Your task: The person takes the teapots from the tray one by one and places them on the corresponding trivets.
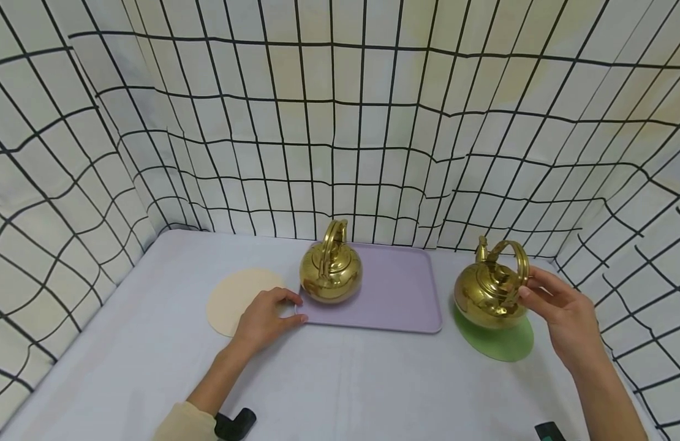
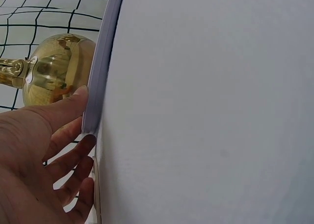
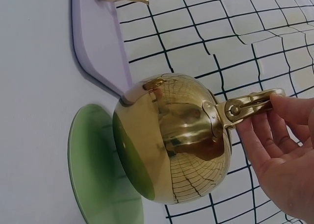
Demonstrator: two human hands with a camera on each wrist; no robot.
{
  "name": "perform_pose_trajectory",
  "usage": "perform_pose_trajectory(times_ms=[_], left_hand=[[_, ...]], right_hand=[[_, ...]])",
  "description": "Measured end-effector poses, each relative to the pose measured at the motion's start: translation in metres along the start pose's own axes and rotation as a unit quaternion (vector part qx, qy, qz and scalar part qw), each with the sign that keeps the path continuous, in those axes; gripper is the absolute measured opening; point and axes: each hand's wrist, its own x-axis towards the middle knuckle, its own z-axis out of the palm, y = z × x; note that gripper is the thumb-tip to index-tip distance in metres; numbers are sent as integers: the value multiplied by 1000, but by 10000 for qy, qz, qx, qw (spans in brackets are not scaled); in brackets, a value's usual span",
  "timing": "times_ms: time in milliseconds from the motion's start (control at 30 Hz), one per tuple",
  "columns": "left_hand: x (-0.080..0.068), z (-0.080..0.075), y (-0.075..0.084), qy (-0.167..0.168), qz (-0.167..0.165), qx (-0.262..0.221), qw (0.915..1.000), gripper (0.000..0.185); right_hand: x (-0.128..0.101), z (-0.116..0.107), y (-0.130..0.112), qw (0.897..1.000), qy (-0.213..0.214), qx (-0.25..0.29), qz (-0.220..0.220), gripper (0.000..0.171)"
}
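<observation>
Your right hand (image 1: 566, 312) pinches handle of brass kettle (image 1: 490, 293), tilted above green mat (image 1: 502, 342). Left hand (image 1: 265, 318), fingers relaxed, steadies lilac tray (image 1: 397, 297) corner; second kettle (image 1: 331, 269) sits on it.

Person's body: two bare hands, left hand (image 1: 265, 318) and right hand (image 1: 563, 315), with bare forearms. Left arm shows a pale cream sleeve cuff (image 1: 187, 424) at the lower frame edge. Black wrist-worn camera mounts partly visible: left mount (image 1: 236, 424), right mount (image 1: 549, 431). No rings or gloves seen.
</observation>
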Motion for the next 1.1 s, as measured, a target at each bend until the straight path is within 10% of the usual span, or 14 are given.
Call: perform_pose_trajectory(times_ms=[1100], left_hand=[[1,-1,-1,-46,53,-38,10000,28]], right_hand=[[-11,-22,5,9998,-36,162,81,42]])
